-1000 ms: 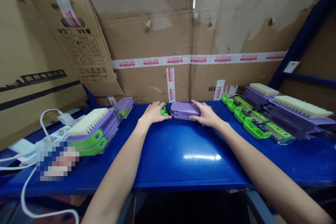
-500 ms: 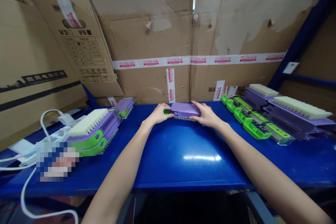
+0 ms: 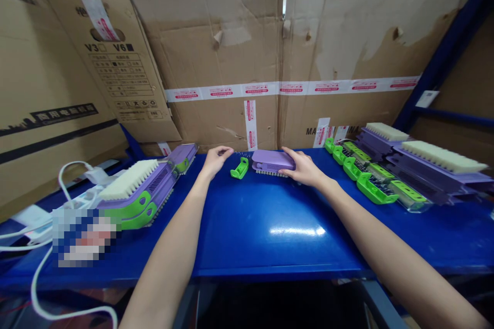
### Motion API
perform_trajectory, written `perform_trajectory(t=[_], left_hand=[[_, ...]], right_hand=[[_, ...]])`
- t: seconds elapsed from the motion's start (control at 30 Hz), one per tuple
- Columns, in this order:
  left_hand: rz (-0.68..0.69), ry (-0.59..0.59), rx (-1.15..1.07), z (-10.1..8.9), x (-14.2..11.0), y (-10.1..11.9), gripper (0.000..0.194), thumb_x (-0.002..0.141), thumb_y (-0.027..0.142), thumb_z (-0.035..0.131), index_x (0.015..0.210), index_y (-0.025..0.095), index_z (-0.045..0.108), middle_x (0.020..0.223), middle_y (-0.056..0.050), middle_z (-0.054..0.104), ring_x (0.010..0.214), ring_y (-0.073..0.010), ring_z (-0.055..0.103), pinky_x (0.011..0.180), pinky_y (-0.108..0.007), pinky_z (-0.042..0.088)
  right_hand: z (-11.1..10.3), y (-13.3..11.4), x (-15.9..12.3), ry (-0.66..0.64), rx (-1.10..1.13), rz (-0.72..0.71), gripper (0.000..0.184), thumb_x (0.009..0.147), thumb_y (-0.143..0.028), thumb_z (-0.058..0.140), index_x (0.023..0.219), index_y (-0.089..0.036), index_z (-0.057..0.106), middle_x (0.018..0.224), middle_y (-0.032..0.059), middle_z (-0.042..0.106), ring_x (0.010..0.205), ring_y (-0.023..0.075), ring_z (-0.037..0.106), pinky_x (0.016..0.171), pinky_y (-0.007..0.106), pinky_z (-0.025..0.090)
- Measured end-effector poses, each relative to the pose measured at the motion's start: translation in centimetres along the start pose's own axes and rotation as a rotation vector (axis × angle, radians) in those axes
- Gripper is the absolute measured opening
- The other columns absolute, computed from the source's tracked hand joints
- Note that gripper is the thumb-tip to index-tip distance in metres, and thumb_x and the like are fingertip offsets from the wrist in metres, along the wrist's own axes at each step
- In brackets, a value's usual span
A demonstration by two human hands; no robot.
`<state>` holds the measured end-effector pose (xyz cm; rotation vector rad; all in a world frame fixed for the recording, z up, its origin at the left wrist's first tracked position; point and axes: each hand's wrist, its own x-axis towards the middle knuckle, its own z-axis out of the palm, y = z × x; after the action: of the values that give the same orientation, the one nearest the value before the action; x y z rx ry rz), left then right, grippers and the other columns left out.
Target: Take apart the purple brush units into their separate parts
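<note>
At the middle of the blue table, my right hand [image 3: 304, 167] is closed around the right end of a purple block [image 3: 270, 158] with a row of pale teeth along its underside. Left of that, my left hand [image 3: 216, 161] is pinched on one end of a thin metal spring [image 3: 243, 153]. The spring stretches toward the block's left end; whether it is fastened there I cannot tell. Between my hands, apart from both, a bright green bracket [image 3: 240, 168] lies on the table surface.
Several green brackets [image 3: 376, 190] and purple blocks with cream bristles [image 3: 443, 156] are lined up at right. Another purple and green brush [image 3: 131, 180] lies at left beside a white power strip [image 3: 83, 200] with cables. Cardboard [image 3: 216, 56] walls off the back.
My left hand has let go of the green bracket and moved left, drawing out the spring. The bracket now lies free on the table. My right hand stays on the purple block.
</note>
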<state>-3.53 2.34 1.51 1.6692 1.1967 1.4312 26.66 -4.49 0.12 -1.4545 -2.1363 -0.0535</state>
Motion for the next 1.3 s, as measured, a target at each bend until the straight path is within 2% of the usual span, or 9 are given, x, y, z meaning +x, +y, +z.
perform_trajectory(t=[0.17, 0.27, 0.37, 0.5, 0.7, 0.83, 1.03, 1.23, 1.3], left_hand=[[-0.144, 0.429, -0.211, -1.1, 1.0, -0.6, 0.025, 0.077, 0.04, 0.067, 0.076, 0.018, 0.056, 0.065, -0.002, 0.066, 0.071, -0.0163, 0.066, 0.066, -0.024, 0.046], [-0.178, 0.511, -0.341, -1.4, 1.2, -0.5, 0.028, 0.081, 0.044, 0.062, 0.08, 0.02, 0.048, 0.067, -0.001, 0.066, 0.072, -0.016, 0.067, 0.067, -0.024, 0.047], [-0.181, 0.441, -0.442, -1.3, 1.2, 0.0, 0.029, 0.081, 0.046, 0.062, 0.081, 0.021, 0.047, 0.071, -0.002, 0.068, 0.078, -0.0164, 0.069, 0.073, -0.027, 0.049], [-0.169, 0.246, -0.524, -0.6, 0.6, 0.9, 0.03, 0.076, 0.043, 0.067, 0.083, 0.02, 0.048, 0.075, -0.003, 0.069, 0.082, -0.0171, 0.069, 0.078, -0.031, 0.049], [-0.155, -0.097, -0.523, 1.4, -0.7, 2.8, 0.031, 0.071, 0.037, 0.071, 0.086, 0.018, 0.051, 0.078, -0.005, 0.071, 0.083, -0.0186, 0.069, 0.084, -0.036, 0.049], [-0.127, -0.24, -0.46, 2.8, -1.5, 3.8, 0.03, 0.074, 0.039, 0.07, 0.085, 0.018, 0.051, 0.079, -0.007, 0.072, 0.081, -0.0188, 0.069, 0.085, -0.038, 0.049], [-0.118, -0.305, -0.485, 3.8, -2.0, 4.7, 0.032, 0.074, 0.039, 0.072, 0.083, 0.016, 0.052, 0.075, -0.006, 0.072, 0.076, -0.0181, 0.069, 0.084, -0.038, 0.05], [-0.161, -0.305, -0.477, 3.7, -2.0, 4.6, 0.031, 0.075, 0.041, 0.072, 0.079, 0.016, 0.054, 0.073, -0.007, 0.072, 0.074, -0.0181, 0.069, 0.084, -0.038, 0.05], [-0.166, -0.305, -0.46, 3.7, -2.0, 4.4, 0.033, 0.075, 0.043, 0.072, 0.079, 0.016, 0.054, 0.073, -0.007, 0.071, 0.073, -0.0176, 0.069, 0.083, -0.037, 0.05]], right_hand=[[0.0, 0.1, 0.0, 0.001, -0.009, 0.006, 0.077, 0.079, -0.049, 0.064, 0.145, -0.022, 0.037, 0.132, 0.0146, 0.056, 0.117, 0.0341, 0.051, 0.095, 0.051, 0.04], [-0.1, -0.1, 0.0, -0.009, -0.008, 0.013, 0.077, 0.079, -0.05, 0.063, 0.145, -0.02, 0.037, 0.133, 0.0148, 0.056, 0.117, 0.0342, 0.051, 0.096, 0.051, 0.04], [-0.1, -0.1, -0.1, -0.012, -0.015, 0.017, 0.076, 0.08, -0.05, 0.062, 0.144, -0.018, 0.037, 0.134, 0.0144, 0.056, 0.118, 0.0347, 0.05, 0.096, 0.052, 0.039], [-0.1, -0.3, -0.2, 0.019, -0.03, -0.015, 0.074, 0.079, -0.051, 0.062, 0.143, -0.02, 0.039, 0.134, 0.014, 0.056, 0.119, 0.0342, 0.05, 0.097, 0.052, 0.039], [-0.1, -1.4, -0.2, 0.166, -0.017, -0.077, 0.065, 0.083, -0.048, 0.057, 0.139, -0.018, 0.045, 0.13, 0.0159, 0.057, 0.119, 0.0319, 0.051, 0.101, 0.051, 0.037], [-0.2, -2.4, -0.3, 0.24, 0.044, -0.105, 0.061, 0.086, -0.044, 0.053, 0.142, -0.022, 0.041, 0.128, 0.0136, 0.059, 0.116, 0.0312, 0.053, 0.097, 0.051, 0.04], [-0.5, -2.9, -0.4, 0.4, 0.141, -0.094, 0.049, 0.091, -0.039, 0.046, 0.135, -0.019, 0.05, 0.115, 0.0123, 0.065, 0.104, 0.0266, 0.059, 0.091, 0.046, 0.047], [-0.5, -2.6, -0.3, 0.429, 0.19, -0.142, 0.042, 0.09, -0.038, 0.048, 0.129, -0.024, 0.057, 0.122, 0.0098, 0.063, 0.115, 0.027, 0.055, 0.098, 0.05, 0.045], [-0.4, -2.7, -0.3, 0.452, 0.213, -0.123, 0.042, 0.089, -0.038, 0.049, 0.128, -0.023, 0.058, 0.119, 0.0106, 0.064, 0.111, 0.0266, 0.057, 0.096, 0.048, 0.046]])
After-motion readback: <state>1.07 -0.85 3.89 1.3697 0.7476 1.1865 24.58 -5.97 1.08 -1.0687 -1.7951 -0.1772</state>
